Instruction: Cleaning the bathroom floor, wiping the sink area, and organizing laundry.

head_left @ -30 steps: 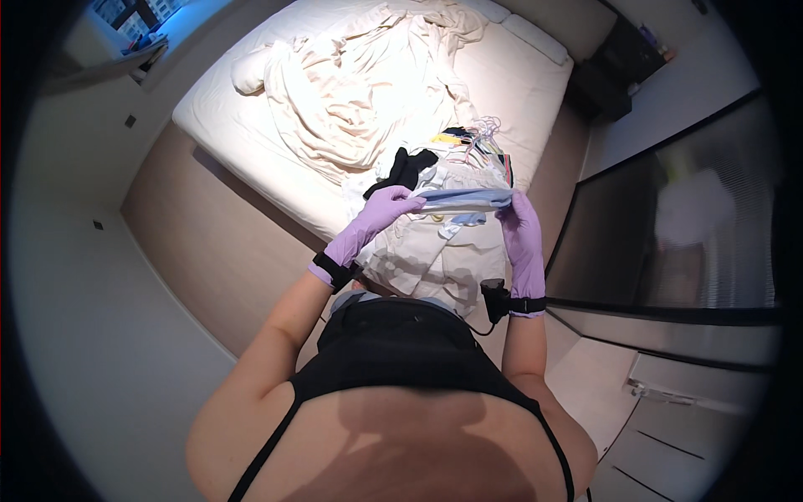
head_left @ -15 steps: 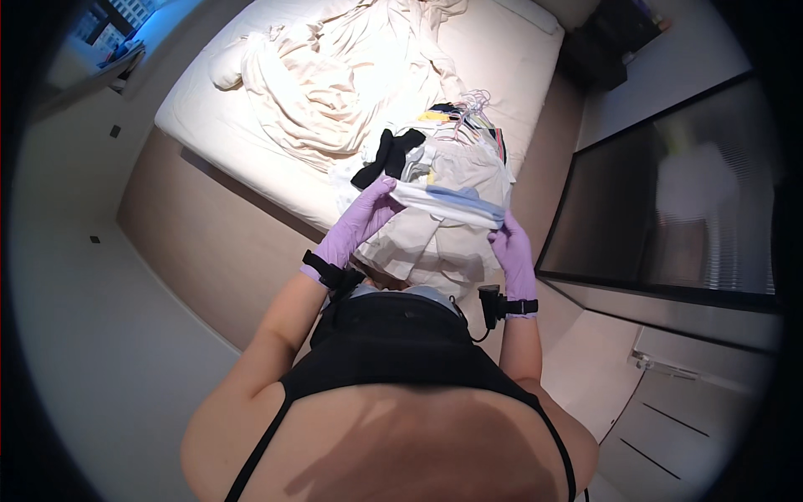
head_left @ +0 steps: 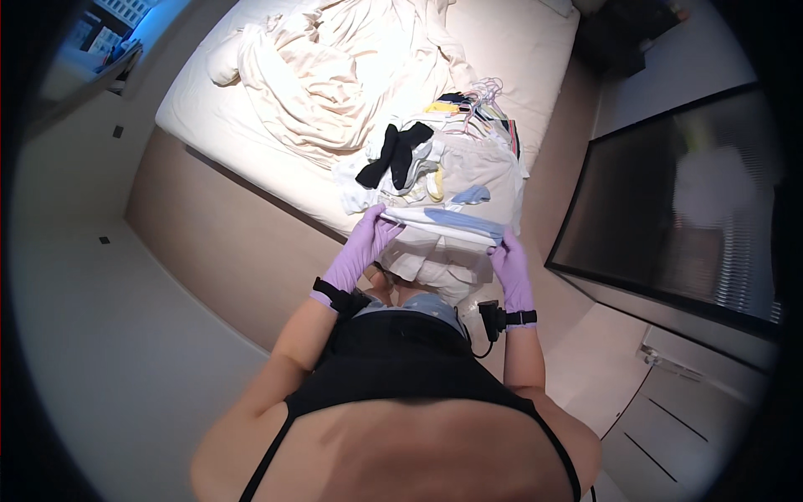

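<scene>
A long white and light-blue sock (head_left: 447,224) is stretched level between my gloved hands, over the near edge of the bed. My left hand (head_left: 364,249) pinches its white end, and my right hand (head_left: 511,269) grips the blue end. Just beyond it, a light-blue piece of fabric (head_left: 473,195) shows on the clothes; whether it joins the held sock I cannot tell. A pair of black socks (head_left: 395,156) lies on the pile ahead of my left hand. Under the sock, white clothing (head_left: 439,258) hangs over the bed's edge.
The bed (head_left: 222,151) carries a crumpled cream blanket (head_left: 309,96) at the far left. Clothes hangers (head_left: 483,105) lie bunched beyond the clothes. A dark-framed ribbed glass panel (head_left: 669,209) stands to the right, and a wall (head_left: 125,318) to the left.
Both hands have come slightly nearer to me with the sock, which looks narrower now. The light-blue piece beyond it has come apart from the strip between my hands.
</scene>
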`<act>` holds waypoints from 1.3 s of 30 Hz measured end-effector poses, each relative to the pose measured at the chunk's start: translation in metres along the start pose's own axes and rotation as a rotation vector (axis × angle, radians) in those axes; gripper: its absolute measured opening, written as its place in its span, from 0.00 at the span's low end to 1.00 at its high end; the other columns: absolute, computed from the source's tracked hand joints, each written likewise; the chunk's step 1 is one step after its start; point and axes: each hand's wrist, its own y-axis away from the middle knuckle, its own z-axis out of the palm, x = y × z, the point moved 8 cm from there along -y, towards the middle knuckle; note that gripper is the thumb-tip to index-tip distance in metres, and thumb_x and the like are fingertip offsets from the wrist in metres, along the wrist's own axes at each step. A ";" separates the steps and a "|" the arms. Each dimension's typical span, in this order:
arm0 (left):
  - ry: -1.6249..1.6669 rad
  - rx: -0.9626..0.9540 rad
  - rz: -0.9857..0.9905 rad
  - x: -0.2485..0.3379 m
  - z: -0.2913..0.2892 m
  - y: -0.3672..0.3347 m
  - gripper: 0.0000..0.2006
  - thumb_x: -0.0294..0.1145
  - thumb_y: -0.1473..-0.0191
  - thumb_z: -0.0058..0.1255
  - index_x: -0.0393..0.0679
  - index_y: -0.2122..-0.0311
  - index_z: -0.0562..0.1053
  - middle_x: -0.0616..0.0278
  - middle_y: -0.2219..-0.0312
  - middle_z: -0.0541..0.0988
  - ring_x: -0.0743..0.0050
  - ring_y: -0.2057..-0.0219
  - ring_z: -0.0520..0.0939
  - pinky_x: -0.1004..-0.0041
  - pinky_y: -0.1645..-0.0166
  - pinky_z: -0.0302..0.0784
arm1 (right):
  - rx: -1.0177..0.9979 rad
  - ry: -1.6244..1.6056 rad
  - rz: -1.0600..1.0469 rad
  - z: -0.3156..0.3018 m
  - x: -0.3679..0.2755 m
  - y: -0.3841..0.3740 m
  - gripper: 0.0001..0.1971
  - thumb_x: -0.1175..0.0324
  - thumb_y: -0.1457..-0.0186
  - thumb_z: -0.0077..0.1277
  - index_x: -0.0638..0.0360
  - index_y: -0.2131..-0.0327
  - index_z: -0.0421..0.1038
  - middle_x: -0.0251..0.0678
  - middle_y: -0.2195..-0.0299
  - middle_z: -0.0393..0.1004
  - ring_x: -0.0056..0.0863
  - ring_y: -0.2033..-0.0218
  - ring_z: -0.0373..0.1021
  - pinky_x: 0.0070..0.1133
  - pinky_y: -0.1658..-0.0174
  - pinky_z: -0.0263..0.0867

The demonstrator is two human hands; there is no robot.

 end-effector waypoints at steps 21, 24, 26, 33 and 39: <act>-0.646 0.206 0.059 -0.014 -0.068 -0.028 0.12 0.27 0.50 0.51 0.37 0.60 0.68 0.67 0.77 0.72 0.81 0.76 0.74 0.81 0.71 0.72 | 0.122 1.041 -0.020 -0.037 0.042 -0.153 0.22 0.59 0.51 0.48 0.60 0.54 0.64 0.36 0.64 0.71 0.29 0.63 0.67 0.25 0.59 0.60; -1.061 0.295 0.118 0.010 -0.071 -0.025 0.12 0.28 0.51 0.50 0.36 0.60 0.70 0.61 0.74 0.75 0.74 0.71 0.77 0.76 0.66 0.72 | 0.138 1.191 -0.028 -0.047 0.048 -0.177 0.23 0.59 0.53 0.49 0.60 0.54 0.63 0.37 0.64 0.71 0.30 0.63 0.68 0.26 0.59 0.60; -1.383 0.342 0.279 0.031 -0.063 -0.018 0.12 0.30 0.52 0.51 0.36 0.63 0.71 0.54 0.71 0.77 0.64 0.70 0.78 0.70 0.64 0.73 | 0.149 1.289 -0.034 -0.037 0.062 -0.195 0.24 0.59 0.54 0.50 0.60 0.54 0.63 0.38 0.64 0.72 0.31 0.63 0.68 0.26 0.58 0.60; -1.629 0.281 0.516 0.056 -0.027 -0.012 0.10 0.33 0.54 0.52 0.38 0.67 0.74 0.51 0.72 0.76 0.56 0.69 0.78 0.66 0.63 0.72 | 0.183 1.625 -0.039 0.009 0.120 -0.232 0.28 0.59 0.57 0.53 0.61 0.52 0.63 0.40 0.64 0.72 0.34 0.62 0.69 0.28 0.56 0.60; -1.536 0.243 0.459 0.047 -0.023 -0.027 0.10 0.33 0.53 0.51 0.38 0.68 0.74 0.53 0.72 0.77 0.59 0.69 0.78 0.68 0.63 0.72 | 0.195 1.914 -0.041 0.028 0.156 -0.204 0.31 0.58 0.60 0.55 0.62 0.51 0.62 0.42 0.65 0.73 0.37 0.62 0.69 0.30 0.55 0.60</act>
